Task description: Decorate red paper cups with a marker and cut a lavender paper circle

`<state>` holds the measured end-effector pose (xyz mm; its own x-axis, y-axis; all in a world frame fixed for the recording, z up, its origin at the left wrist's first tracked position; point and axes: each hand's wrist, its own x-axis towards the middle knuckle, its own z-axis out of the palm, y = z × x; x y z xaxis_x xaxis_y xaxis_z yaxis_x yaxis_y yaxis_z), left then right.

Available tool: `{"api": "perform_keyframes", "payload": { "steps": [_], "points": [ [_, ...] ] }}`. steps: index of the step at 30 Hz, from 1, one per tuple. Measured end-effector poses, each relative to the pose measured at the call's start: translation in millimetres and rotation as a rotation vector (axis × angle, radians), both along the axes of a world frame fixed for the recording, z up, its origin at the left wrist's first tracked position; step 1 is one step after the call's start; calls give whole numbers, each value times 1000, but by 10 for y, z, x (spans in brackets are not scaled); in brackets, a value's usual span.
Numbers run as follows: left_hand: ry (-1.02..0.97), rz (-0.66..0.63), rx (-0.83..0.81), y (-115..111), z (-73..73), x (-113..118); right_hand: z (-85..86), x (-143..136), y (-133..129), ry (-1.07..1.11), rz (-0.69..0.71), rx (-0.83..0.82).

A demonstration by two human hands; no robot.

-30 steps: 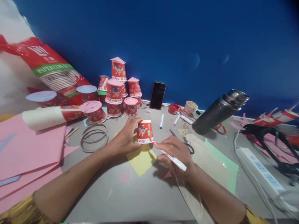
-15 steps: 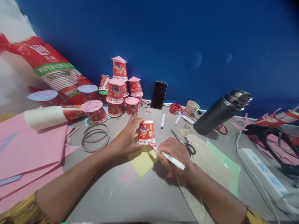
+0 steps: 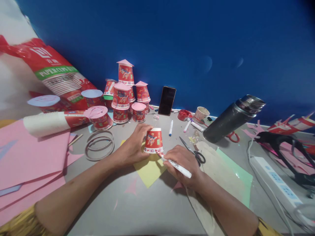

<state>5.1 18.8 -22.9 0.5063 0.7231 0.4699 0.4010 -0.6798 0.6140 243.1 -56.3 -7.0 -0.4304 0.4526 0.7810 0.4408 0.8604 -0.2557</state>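
Observation:
Upside down in my left hand [image 3: 136, 142] is a red paper cup [image 3: 153, 141] with a printed picture and a white rim band at its bottom. My fingers wrap round its left side. Small coloured marks run along the white band. My right hand [image 3: 180, 162] grips a white marker [image 3: 179, 168], whose red-patterned front end meets the band near its right side. Below the cup lies a yellow paper sheet [image 3: 147, 175]. Scissors [image 3: 193, 149] with dark handles rest just beyond my right hand.
Stacked red cups with pink paper tops [image 3: 121, 96] stand at the back left, beside a phone [image 3: 167, 101]. Grey rings [image 3: 99, 146] and pink sheets [image 3: 31, 154] lie left. A dark flask [image 3: 231, 119] leans at the right, near a power strip [image 3: 278, 180].
The marker and my right hand have shifted very slightly left along the cup's rim band. My left hand still holds the cup in nearly the same place.

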Motion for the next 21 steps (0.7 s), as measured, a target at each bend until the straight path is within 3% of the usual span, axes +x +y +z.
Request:
{"api": "perform_keyframes", "payload": {
  "steps": [21],
  "points": [
    [-41, -9, -30, -5, 14, 3, 1, 1, -20, 2, -32, -4]
  ]
}}
